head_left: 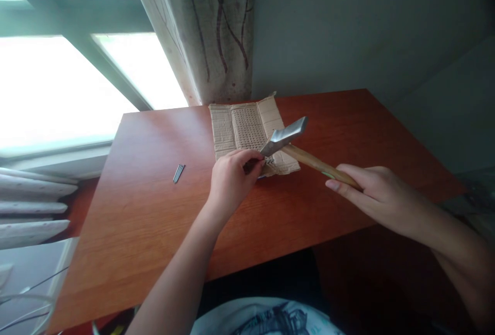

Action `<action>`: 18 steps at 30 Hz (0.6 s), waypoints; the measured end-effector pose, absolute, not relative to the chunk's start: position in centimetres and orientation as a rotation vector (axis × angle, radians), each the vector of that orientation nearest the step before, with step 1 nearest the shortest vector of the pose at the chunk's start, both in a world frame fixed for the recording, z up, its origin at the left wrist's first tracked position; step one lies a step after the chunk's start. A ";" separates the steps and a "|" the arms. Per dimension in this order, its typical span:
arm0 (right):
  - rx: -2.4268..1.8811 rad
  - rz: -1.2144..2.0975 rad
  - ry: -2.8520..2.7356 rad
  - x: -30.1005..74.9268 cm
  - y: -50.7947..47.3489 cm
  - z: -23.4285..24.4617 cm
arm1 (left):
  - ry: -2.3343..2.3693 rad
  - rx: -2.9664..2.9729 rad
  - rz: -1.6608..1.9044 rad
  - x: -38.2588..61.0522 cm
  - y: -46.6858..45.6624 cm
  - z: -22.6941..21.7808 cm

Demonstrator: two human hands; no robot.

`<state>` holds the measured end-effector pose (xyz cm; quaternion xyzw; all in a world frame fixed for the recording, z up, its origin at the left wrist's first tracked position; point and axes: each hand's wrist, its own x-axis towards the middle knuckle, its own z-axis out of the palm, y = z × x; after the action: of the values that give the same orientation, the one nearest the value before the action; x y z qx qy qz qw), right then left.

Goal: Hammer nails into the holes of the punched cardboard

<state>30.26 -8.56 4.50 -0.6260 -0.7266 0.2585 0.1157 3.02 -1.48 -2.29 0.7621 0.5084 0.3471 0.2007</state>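
Observation:
My right hand (pixel 365 188) is wrapped round the wooden handle of a hammer (pixel 288 134), whose steel head is raised over the near part of a cardboard sheet (pixel 222 123). Thumb and fingers of my left hand (pixel 235 172) are pinched together right beside the hammer head, at the near edge of the cardboard. What sits between those fingertips is hidden by the fingers and the head. Rows of small dark marks cover the middle panel of the creased cardboard. Left of my left hand, several nails (pixel 179 173) lie together on the table.
The reddish-brown wooden table (pixel 154 232) has its near edge by my body. A patterned curtain (pixel 220 31) hangs behind it, with a bright window (pixel 69 77) at the left. A grey wall (pixel 328 31) stands behind the table, and cables (pixel 34 296) run at the lower left.

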 end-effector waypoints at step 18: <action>-1.846 0.777 -2.102 30.6 -8.8 4.1 | 1.405 2.392 0.837 1.9 -2.0 -1.4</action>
<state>30.61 -8.79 4.08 -0.6314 -0.7188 0.2656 0.1189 1.87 -2.03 -1.37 0.8194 0.4813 0.2867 0.1217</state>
